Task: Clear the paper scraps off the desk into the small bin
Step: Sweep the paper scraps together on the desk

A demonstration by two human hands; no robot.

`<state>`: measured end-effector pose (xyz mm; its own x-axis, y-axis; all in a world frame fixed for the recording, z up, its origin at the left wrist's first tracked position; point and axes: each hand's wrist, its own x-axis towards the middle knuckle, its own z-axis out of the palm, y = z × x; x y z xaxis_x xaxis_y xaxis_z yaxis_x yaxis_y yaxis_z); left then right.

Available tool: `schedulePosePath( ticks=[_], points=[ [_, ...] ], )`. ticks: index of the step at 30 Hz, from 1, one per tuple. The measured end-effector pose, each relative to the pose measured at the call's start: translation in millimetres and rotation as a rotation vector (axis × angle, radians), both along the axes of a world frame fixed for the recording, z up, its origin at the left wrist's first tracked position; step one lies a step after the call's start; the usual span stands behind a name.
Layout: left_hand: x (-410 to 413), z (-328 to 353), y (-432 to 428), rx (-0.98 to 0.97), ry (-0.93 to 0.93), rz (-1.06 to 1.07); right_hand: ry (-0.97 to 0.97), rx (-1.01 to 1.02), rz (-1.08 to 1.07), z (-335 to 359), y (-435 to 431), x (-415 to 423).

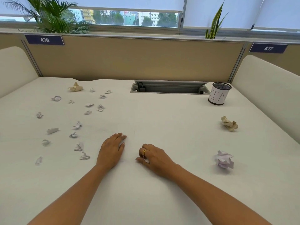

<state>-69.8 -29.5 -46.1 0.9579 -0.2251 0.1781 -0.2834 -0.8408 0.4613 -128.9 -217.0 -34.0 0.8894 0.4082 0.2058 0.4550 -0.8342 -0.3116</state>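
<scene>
Resting my flat, empty left hand (112,150) mid-desk (162,124), my right hand (154,157) seemingly pinching a scrap, I eye feather-light scraps (77,125) near the left edge, easily pinched by their creases.

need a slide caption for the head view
Both hands rest on the desk, scraps scattered left, three larger wads around, mesh bin at the far right.

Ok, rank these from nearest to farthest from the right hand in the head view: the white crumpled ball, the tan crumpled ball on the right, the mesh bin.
From the right hand:
1. White crumpled ball, directly to its right near the desk's front.
2. Tan crumpled ball, farther back on the right.
3. Mesh bin, at the back right beside the cable tray.
</scene>
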Motion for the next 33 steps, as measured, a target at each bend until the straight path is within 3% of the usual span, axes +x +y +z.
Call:
schedulePosePath(
  ticks=[7, 10, 18, 22, 25, 28, 33],
  points=[
    [1.1, -0.2, -1.5, 0.004, -0.005, 0.002, -0.062, -0.001, -0.069, -3.4, -10.5, 10.6],
    [3.7, 0.0, -4.8, 0.003, -0.014, 0.025, 0.008, 0.085, -0.214, -0.4, -18.1, 20.6],
    [14.3, 4.5, -34.0, -0.004, 0.02, 0.041, 0.455, 0.945, -0.75, 27.9, -64.6, 51.3],
    [21.8, 8.4, -55.0, -0.017, 0.029, -0.018, 0.684, 1.366, -0.81, 37.4, -83.9, 59.6],
    [31.5, 11.5, -73.3, -0.001, 0.034, -0.061, 0.717, 1.594, -0.809, 42.6, -98.5, 65.9],
    [42.4, 14.5, -95.2, 0.022, 0.03, -0.11, 0.681, 1.627, -0.829, 50.7, -117.2, 75.3],
    [63.8, 12.6, -132.6, 0.075, 0.039, -0.171, 0.516, 1.406, -0.937, 68.8, -156.6, 101.9]
  ],
)
